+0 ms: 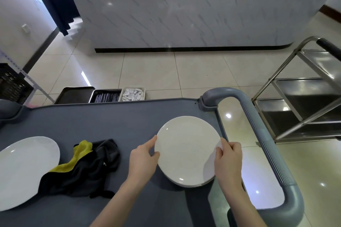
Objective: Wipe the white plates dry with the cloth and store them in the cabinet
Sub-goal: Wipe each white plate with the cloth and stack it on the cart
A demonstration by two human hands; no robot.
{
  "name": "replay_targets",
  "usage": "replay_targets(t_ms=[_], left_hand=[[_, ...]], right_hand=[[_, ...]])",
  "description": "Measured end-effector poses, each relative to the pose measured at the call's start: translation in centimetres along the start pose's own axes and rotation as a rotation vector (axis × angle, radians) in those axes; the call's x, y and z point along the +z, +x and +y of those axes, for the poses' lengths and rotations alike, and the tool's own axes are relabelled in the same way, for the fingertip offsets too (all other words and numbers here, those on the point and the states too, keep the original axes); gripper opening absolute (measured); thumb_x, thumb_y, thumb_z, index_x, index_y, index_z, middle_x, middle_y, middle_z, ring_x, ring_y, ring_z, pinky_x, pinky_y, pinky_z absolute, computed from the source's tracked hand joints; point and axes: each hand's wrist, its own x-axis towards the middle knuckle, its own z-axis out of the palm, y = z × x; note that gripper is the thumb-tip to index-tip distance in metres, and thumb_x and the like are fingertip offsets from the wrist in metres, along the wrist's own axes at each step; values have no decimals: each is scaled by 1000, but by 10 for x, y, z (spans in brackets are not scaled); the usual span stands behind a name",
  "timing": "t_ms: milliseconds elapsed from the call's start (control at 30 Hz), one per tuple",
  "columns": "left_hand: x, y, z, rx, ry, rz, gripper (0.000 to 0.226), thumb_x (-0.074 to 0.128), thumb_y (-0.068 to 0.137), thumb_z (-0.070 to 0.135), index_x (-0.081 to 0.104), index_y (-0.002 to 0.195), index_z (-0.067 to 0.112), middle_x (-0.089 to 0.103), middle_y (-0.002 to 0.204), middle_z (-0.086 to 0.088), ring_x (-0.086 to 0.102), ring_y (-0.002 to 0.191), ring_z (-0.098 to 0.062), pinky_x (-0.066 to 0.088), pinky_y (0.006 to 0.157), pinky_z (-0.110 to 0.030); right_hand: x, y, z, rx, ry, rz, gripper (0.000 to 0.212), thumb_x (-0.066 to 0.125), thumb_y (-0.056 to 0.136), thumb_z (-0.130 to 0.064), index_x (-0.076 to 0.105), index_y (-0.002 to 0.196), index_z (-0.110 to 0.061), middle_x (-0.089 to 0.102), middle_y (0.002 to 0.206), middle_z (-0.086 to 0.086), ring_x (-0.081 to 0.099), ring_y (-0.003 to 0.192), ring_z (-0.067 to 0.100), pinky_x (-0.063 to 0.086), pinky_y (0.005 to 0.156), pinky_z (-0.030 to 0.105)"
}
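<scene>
A round white ceramic plate [186, 145] is held between both hands by its opposite edges. The left hand [143, 158] curls round its left rim, and the right hand [227, 160] pinches its right rim. Just left of the left hand, a crumpled black-and-yellow cloth [83, 169] lies on the grey plastic cart top [110, 121], against a second white plate [24, 169] further left

One wide-angle view, worn on the person's head, looks forward and steeply down onto the flat grey plastic desk [92, 120]. It is close enough that the left hand [143, 158] and right hand [228, 160] sit lower centre. The beige tiled floor [156, 72] and white marbled wall [184, 5] bend above.
</scene>
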Motion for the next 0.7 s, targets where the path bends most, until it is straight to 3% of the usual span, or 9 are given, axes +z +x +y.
replay_targets(t_ms=[100,267,333,400,467,533,700], left_hand=[[1,2,-6,41,-11,-9,64,52,86,9,49,138,46,51,85,14,49,67,-10,48,65,-19],[-7,6,-16,70,-54,-89,59,55,88,15,48,141,42,63,94,21,49,71,2,39,63,2],[-14,8,-20,81,-77,-128,55,59,89,19,50,141,39,64,120,23,58,88,10,37,75,2],[-25,9,-28,75,-92,-127,52,63,90,23,51,140,33,60,131,18,55,114,5,36,90,-9],[-41,9,-41,73,-99,-100,46,64,90,23,57,135,30,65,123,16,57,112,4,41,90,-12],[-61,9,-57,85,-104,-69,34,63,90,19,65,123,28,70,108,17,60,101,9,42,84,-6],[-124,4,-102,101,-149,34,27,63,89,8,69,99,32,72,88,18,63,86,12,47,76,-5]], right_hand=[[1,0,-2,-39,-101,25,23,50,95,-3,59,116,-3,41,100,2,45,93,21,36,79,24],[5,-1,-4,35,-61,36,31,49,96,-4,54,127,-2,37,108,2,44,98,20,36,86,26],[7,-4,-8,38,-126,61,34,51,94,-5,54,128,-4,38,109,5,42,100,22,35,86,27],[10,-12,-18,-13,-216,108,39,56,92,-8,53,131,-7,41,113,9,39,105,24,36,84,29],[19,-24,-33,-97,-262,144,43,60,90,-10,53,132,-8,42,117,11,37,108,24,38,83,30],[33,-37,-52,-180,-281,141,39,61,89,-11,57,128,-8,45,119,12,37,109,24,37,87,30],[86,-77,-113,-350,-193,-5,33,64,86,-6,65,119,-11,51,115,8,44,105,24,31,88,22]])
